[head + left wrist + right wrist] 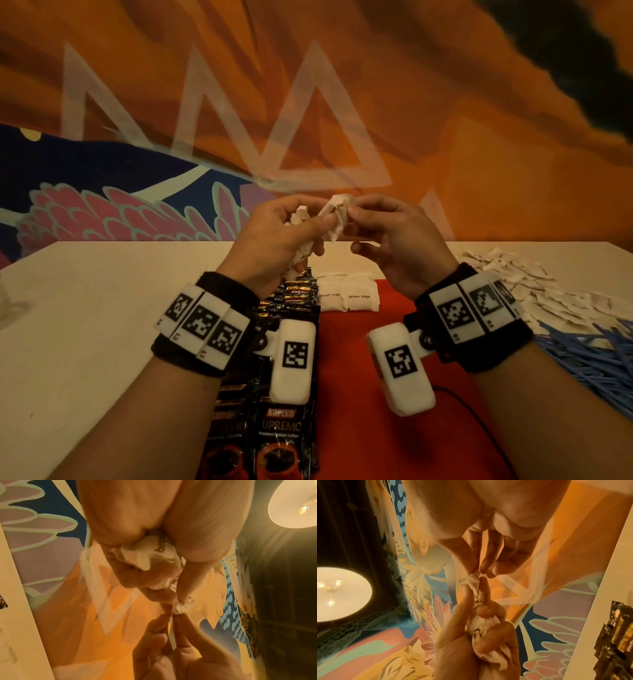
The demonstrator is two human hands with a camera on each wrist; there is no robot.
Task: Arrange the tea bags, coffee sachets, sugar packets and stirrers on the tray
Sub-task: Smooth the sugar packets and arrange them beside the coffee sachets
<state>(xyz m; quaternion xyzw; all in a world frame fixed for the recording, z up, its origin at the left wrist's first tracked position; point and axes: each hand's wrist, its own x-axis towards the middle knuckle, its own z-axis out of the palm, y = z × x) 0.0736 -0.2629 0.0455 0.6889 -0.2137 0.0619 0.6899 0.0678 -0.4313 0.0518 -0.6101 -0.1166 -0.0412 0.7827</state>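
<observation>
Red flat tray (376, 394) carries a long row of black coffee sachets (281, 435), running front to back, and two white brown-sugar packets (347, 299) at its far end. Left hand (274, 236) grips crumpled white sugar packets (334, 214) above it; right hand (390, 236) pinches one, orientation unclear.

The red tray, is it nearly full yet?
Not yet. Done: black coffee sachets lie in a row along the red tray, with two brown sugar packets at its far end. In hand: the left hand grips a bunch of sugar packets while the right hand pinches one. Left: the loose packet heap and blue stirrers beside it.
</observation>
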